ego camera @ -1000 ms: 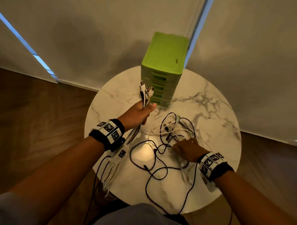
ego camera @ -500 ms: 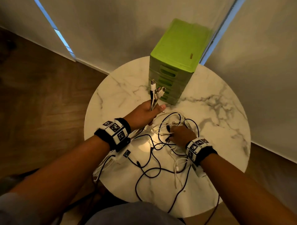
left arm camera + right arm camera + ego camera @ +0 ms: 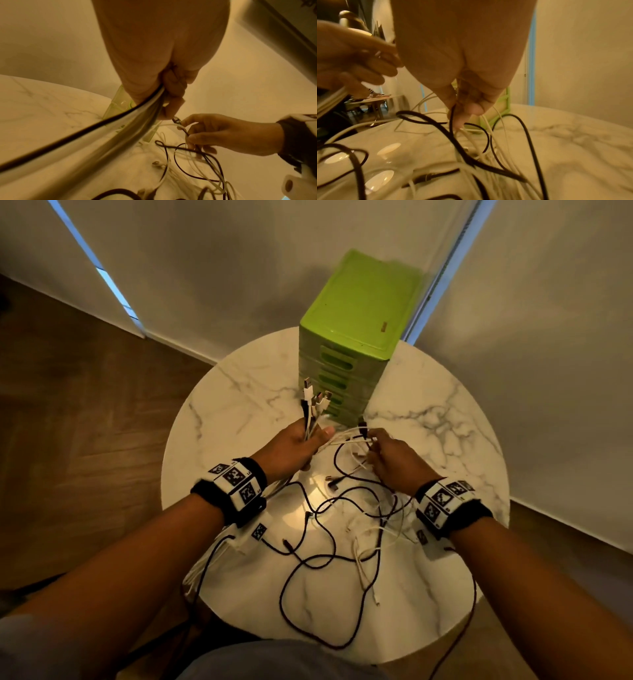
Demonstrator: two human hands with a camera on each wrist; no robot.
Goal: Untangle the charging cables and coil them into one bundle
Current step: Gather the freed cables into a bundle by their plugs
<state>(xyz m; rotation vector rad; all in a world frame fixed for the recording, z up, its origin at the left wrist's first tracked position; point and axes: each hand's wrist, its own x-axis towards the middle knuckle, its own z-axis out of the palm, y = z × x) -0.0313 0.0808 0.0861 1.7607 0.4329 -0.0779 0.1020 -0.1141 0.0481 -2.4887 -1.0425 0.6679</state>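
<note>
Upright, left hand [image 3: 291, 446] gripping gathered cables [image 3: 310, 419], right hand [image 3: 394, 460] pinching black plug [image 3: 363, 430].

cables [image 3: 310, 546]: black, white | table [image 3: 233, 402]: white marble, grey veins | drawer box [image 3: 359, 313]: green

Two hands [image 3: 294, 446], one drawer unit [image 3: 356, 313], one table [image 3: 445, 440].

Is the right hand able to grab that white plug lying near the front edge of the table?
Probably yes. The white plug lies bare on the marble table, nothing over it. But the right hand already pinches a black cable end, so it must let go first.
</note>
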